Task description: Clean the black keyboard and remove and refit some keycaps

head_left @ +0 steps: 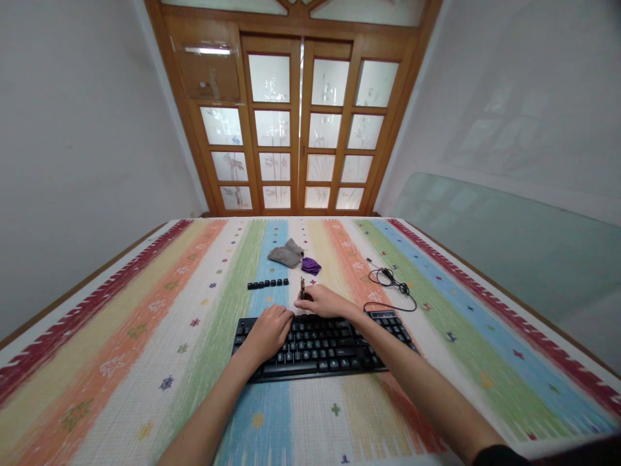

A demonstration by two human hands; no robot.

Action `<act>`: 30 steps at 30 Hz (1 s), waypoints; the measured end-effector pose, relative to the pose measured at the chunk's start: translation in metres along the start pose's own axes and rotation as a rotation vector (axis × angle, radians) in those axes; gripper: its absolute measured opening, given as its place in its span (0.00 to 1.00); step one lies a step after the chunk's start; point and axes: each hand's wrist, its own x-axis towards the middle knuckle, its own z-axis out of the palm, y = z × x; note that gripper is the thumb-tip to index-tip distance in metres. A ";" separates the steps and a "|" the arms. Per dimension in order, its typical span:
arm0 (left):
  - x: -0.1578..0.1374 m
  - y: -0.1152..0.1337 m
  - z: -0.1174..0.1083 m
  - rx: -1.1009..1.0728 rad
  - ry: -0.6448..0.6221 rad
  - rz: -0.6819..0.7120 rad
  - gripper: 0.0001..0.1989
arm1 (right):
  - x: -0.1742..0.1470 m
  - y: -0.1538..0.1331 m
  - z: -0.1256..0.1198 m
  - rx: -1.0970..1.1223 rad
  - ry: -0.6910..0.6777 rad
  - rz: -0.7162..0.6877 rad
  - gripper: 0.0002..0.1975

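Note:
A black computer keyboard (310,353) lies on the striped cloth in front of me. My left hand (272,329) rests on its upper left part, with bent fingers close together over the back edge; the thumb is hidden. Just past the back edge, my right hand (323,301) pinches a small, thin brown upright tool (303,288), too small to identify. A row of several loose black keycaps (268,283) stands on the cloth beyond my left hand. Farther back lie a grey cloth (287,253) and a crumpled purple cloth (311,266), side by side.
The keyboard's black cable (392,282) lies loosely bundled to the right. A striped, patterned tablecloth (194,362) covers the table. Beyond its far edge are wooden doors with glass panes (299,129). White walls stand on both sides, and a pale green panel (509,239) is at the right.

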 end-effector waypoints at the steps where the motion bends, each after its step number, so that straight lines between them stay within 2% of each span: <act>1: 0.000 0.000 0.000 -0.005 0.005 -0.003 0.14 | 0.001 0.001 0.000 -0.001 -0.005 0.002 0.12; 7: 0.000 0.000 0.000 -0.034 0.018 -0.004 0.15 | 0.006 0.005 0.001 0.080 0.018 0.101 0.15; 11: 0.000 -0.003 0.001 -0.092 0.010 -0.026 0.14 | 0.004 0.009 -0.002 0.157 -0.019 0.099 0.16; 14: 0.002 -0.005 0.000 -0.178 0.035 -0.062 0.13 | 0.000 0.011 -0.005 0.212 0.015 0.103 0.15; 19: 0.009 0.004 -0.011 -0.346 0.083 -0.068 0.13 | -0.011 0.009 -0.012 0.280 0.055 0.048 0.15; 24: 0.019 0.014 -0.017 -0.406 0.022 -0.010 0.10 | -0.027 0.002 -0.019 0.341 0.070 -0.009 0.15; 30: 0.025 0.018 -0.020 -0.384 -0.048 0.008 0.07 | -0.040 0.004 -0.018 0.279 0.100 -0.087 0.10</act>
